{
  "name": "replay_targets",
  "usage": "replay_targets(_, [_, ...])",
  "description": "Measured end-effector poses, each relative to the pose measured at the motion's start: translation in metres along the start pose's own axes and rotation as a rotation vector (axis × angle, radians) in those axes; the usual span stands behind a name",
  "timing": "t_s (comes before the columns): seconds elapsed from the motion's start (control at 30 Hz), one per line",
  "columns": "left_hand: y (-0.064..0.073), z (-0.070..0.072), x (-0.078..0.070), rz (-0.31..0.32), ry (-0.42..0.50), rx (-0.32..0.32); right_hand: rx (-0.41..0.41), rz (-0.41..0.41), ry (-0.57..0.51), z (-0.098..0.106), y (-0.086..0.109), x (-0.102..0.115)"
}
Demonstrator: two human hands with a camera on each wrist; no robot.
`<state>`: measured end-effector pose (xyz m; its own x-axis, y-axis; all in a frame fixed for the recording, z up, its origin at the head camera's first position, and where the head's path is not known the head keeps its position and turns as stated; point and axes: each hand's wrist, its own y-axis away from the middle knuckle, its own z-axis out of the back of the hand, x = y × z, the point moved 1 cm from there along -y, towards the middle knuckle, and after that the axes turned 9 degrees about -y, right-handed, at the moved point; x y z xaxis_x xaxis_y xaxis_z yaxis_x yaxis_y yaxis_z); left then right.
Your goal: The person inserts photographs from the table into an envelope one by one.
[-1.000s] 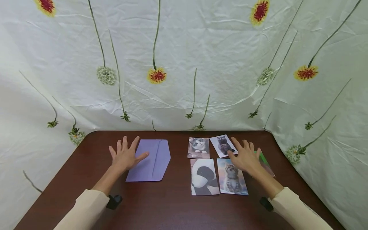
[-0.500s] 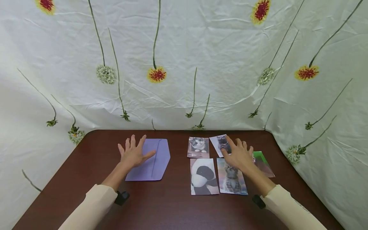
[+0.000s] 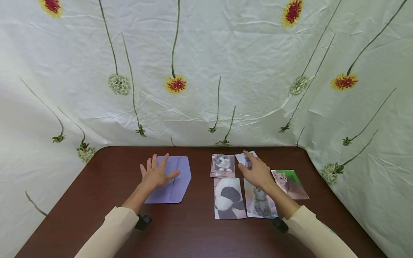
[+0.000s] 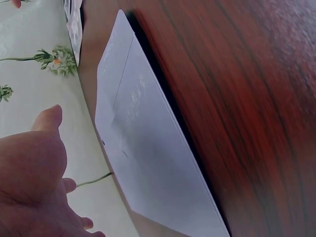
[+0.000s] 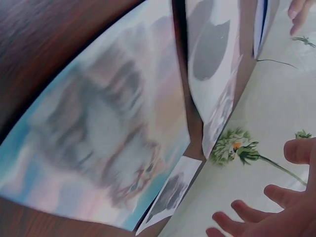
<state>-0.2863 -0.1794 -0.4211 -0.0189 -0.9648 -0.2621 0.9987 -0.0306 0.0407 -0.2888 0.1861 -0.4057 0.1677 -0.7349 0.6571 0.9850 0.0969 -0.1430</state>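
Both your hands have shifted inward: the left hand (image 3: 156, 176) spreads above the lavender envelope (image 3: 177, 183), the right hand (image 3: 259, 174) hovers over the grey-cat card (image 5: 170, 193), fingers extended. Neither grips anything. Flat on the dark table's (image 3: 187, 229) left side, the plain, creased envelope points its angled flap rightward, long axis running away from you.

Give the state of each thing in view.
Envelope, flap open
Far left card, face up
Near left card, face up
Striped kitten card, face up
Dark cat card, face up
Green background card, face up
Left hand, fingers spread, empty
Right hand, fingers spread, empty
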Motion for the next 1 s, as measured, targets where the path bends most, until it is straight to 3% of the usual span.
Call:
replay_targets(0.23, [-0.004, -0.002, -0.002, 0.015, 0.012, 0.017, 0.035, 0.002, -0.16, -0.004, -0.004, 0.011])
replay_targets(0.5, [-0.011, -0.011, -0.001, 0.036, 0.009, 0.038, 0.066, -0.106, -0.322, -0.009, -0.009, 0.017])
replay_targets(0.8, [-0.009, -0.016, -0.002, 0.053, 0.019, 0.028, 0.157, -0.22, -0.691, -0.02, -0.014, 0.022])
replay_targets(1.0, [-0.01, -0.02, 0.001, 0.07, 0.014, 0.056, 0.232, -0.271, -0.792, -0.03, -0.016, 0.025])
